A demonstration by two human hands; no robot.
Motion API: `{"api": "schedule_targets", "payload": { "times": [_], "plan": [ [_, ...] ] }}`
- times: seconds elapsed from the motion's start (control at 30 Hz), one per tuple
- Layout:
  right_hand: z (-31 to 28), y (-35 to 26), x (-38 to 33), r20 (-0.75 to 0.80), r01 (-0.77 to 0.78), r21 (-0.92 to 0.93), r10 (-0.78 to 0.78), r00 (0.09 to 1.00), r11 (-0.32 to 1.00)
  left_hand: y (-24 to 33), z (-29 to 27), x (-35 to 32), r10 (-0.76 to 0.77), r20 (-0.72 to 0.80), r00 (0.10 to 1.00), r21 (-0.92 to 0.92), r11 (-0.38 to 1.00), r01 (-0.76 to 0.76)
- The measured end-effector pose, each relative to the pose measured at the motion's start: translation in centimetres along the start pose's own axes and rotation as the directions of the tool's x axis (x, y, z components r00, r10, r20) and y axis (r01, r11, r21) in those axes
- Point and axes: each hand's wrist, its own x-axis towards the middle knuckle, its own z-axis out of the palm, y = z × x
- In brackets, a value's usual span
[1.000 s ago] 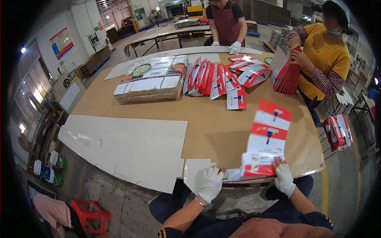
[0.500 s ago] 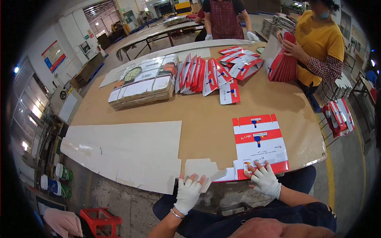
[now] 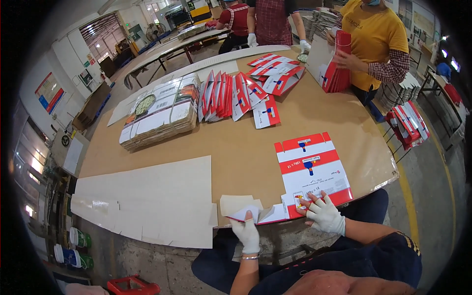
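A red-and-white printed carton blank [image 3: 314, 160] lies printed side up at the table's near right edge. My right hand [image 3: 324, 216], in a white fingerless glove, rests on its lower part, fingers spread. At the blank's left end, a bare-cardboard flap [image 3: 239, 202] is partly raised and bent, showing some white printed face. My left hand [image 3: 247, 236], gloved the same way, grips this flap's near edge with one digit on top; its other fingers are hidden beneath. Beside it on the left lies a stack of grey-white cardboard sheets [image 3: 147, 201].
Beyond are a strapped stack of printed cartons [image 3: 160, 110] and several folded red-and-white cartons [image 3: 216, 96]. A person in a yellow shirt [image 3: 376, 39] holds red-and-white cartons [image 3: 339, 66] at the far right. Another in a checked apron [image 3: 273, 22] stands behind the table [image 3: 236, 147].
My left hand has gone from lying spread over the flap to gripping its near edge, and the flap has bent up. My right hand stays on the blank. The view has shifted.
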Motion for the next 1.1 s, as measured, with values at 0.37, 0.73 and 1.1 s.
{"api": "schedule_targets", "payload": {
  "times": [0.37, 0.73, 1.1],
  "plan": [
    [-0.6, 3.0, 1.5, 0.005, 0.101, -0.089, -0.101, 0.995, 0.991, 0.7, 1.1, 2.3, 0.089, 0.907, 0.412, 0.348, 0.391, -0.852],
    [2.3, 2.1, 0.3, 0.004, 0.120, -0.167, -0.121, 0.993, 0.979, 0.1, 2.3, 0.3, -0.027, 0.856, 0.516, 0.515, 0.135, -0.847],
    [2.5, 2.8, -0.1, 0.026, 0.195, -0.148, -0.194, 0.981, 0.970, 0.8, 2.6, 0.3, -0.089, 0.843, 0.530, 0.538, 0.120, -0.835]
  ]
}}
